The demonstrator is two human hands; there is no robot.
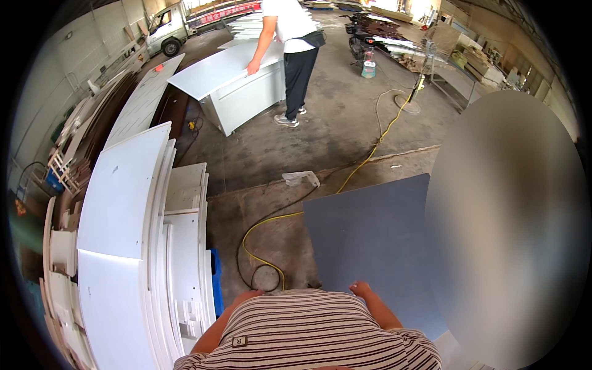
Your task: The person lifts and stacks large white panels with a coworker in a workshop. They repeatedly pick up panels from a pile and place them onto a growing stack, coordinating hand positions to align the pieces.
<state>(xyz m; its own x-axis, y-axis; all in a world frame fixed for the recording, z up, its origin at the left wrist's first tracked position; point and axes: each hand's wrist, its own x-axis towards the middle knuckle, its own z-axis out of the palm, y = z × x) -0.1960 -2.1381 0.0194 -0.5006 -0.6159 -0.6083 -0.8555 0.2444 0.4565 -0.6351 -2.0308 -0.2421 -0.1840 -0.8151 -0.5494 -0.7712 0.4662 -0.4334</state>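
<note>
Low in the head view, my left hand (249,295) hangs at the left side of my striped shirt. Its fingers are mostly hidden, so its grip does not show. My right hand (360,288) appears in front of a large dark grey board (370,228), its fingers curled in. Whether anything sits inside that closed hand is hidden, and I cannot tell if it touches the board. Left of my body stands a stack of white panels (120,203), nearest to my left hand.
A person (299,74) stands ahead, one hand on a light grey panel (228,69) above a cabinet-like box (246,102). A yellow cable (370,155) and a black hose (239,262) cross the floor. A blurred oval covers the right. A truck (166,31) is parked far left.
</note>
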